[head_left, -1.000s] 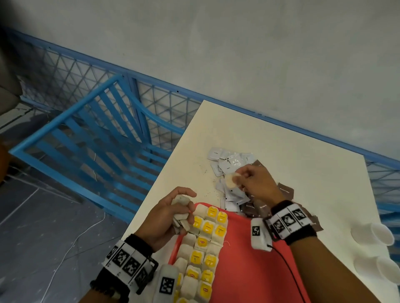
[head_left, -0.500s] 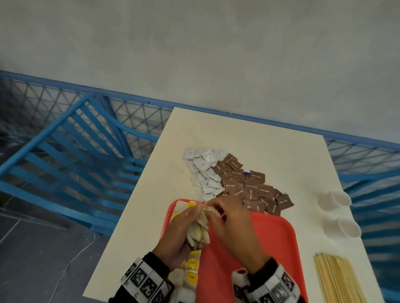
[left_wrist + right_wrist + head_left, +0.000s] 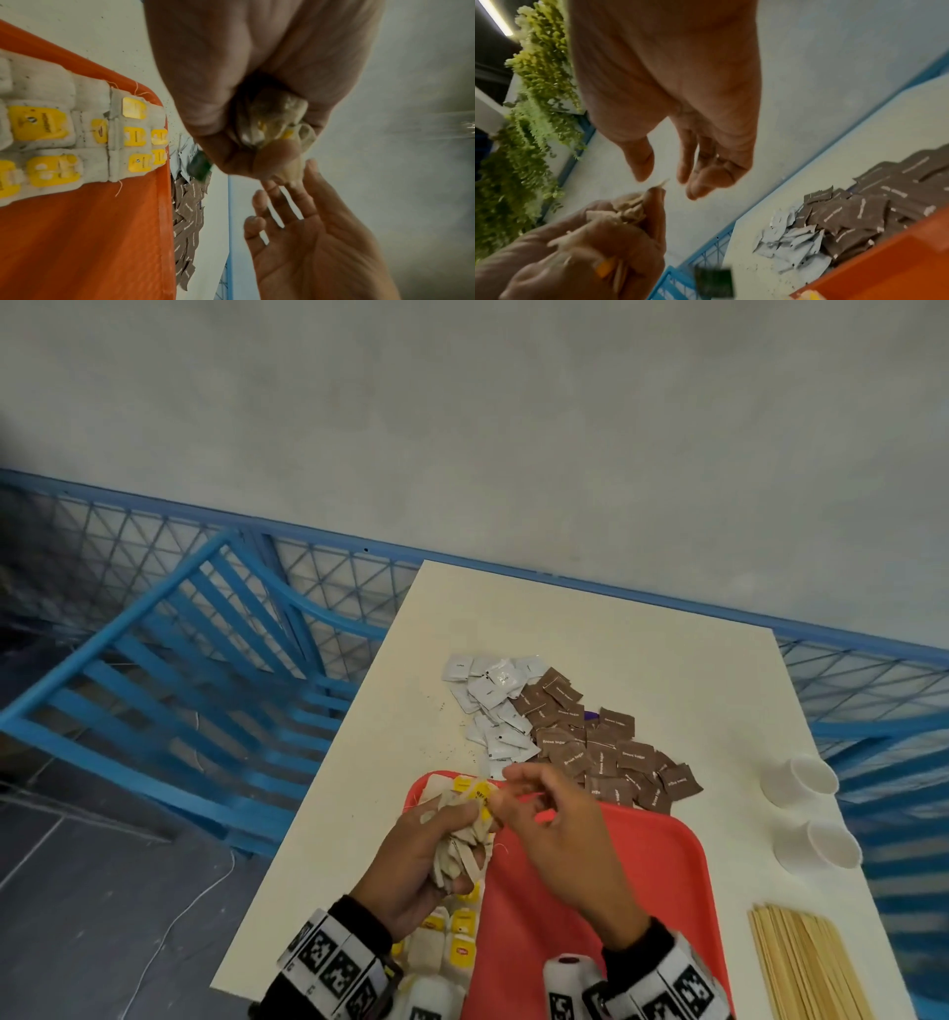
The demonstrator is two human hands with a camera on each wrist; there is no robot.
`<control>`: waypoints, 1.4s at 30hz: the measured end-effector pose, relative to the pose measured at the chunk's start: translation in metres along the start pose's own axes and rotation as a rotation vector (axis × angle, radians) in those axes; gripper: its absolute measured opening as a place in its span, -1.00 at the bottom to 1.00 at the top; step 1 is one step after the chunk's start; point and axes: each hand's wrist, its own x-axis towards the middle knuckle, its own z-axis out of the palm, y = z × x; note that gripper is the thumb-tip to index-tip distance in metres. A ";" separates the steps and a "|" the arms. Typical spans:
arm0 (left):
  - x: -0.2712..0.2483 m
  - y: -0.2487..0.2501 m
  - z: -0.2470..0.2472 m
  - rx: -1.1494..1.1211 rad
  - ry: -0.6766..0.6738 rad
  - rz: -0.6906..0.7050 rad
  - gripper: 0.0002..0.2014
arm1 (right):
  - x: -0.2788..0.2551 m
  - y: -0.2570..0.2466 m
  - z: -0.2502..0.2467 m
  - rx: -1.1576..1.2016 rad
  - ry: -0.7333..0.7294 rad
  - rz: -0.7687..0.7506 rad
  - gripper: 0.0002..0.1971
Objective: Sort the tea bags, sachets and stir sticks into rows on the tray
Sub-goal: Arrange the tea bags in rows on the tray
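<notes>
The left hand (image 3: 411, 860) is clenched round a bunch of tea bags (image 3: 459, 845), fingers wrapped tight, holding them up above the near left part of the red tray (image 3: 642, 875). The left wrist view shows the crumpled bags (image 3: 277, 119) bulging out of the fist, a flash of yellow tag among them. The right hand (image 3: 560, 839) sits just beside that bunch, fingers loosely spread and lightly bent; from the right wrist view the fingertips (image 3: 695, 190) hang just clear of the bags and grasp nothing, though a thin thread or tag tip pokes up between thumb and forefinger. On the tray, rows of tea bags with yellow tags (image 3: 77, 130) run along the left side, tucked edge to edge. Beyond the tray's far edge, on the cream table (image 3: 667, 660), lies a heap of white sachets (image 3: 493, 706), and touching it on the right a heap of brown sachets (image 3: 606, 752), some overlapping. Off to the right, well apart from the tray, two white paper cups (image 3: 816, 814) lie on their sides, and nearer the table's front edge a bundle of wooden stir sticks (image 3: 806, 963) lies flat. Tiny dark specks (image 3: 441, 752) dot the table near the white sachets.
</notes>
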 end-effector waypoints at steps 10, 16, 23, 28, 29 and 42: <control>-0.004 0.008 -0.009 -0.021 -0.161 0.050 -0.74 | 0.005 -0.030 -0.033 0.375 0.004 0.032 -0.86; -0.007 0.025 -0.008 0.209 -0.134 0.135 -0.75 | 0.005 -0.018 -0.058 0.077 0.133 -0.034 -0.95; -0.007 0.043 0.034 0.586 -0.008 0.386 -0.73 | 0.001 -0.027 -0.056 -0.002 -0.022 -0.127 -0.92; -0.005 0.044 0.039 0.591 0.019 0.499 -0.88 | 0.000 -0.038 -0.046 -0.007 -0.040 -0.173 -0.85; -0.005 0.044 0.036 0.544 0.049 0.491 -0.88 | -0.003 -0.038 -0.045 -0.048 -0.084 -0.182 -0.88; -0.014 0.053 0.016 0.454 0.089 0.422 -0.86 | 0.001 -0.043 -0.025 -0.062 -0.095 -0.156 -0.73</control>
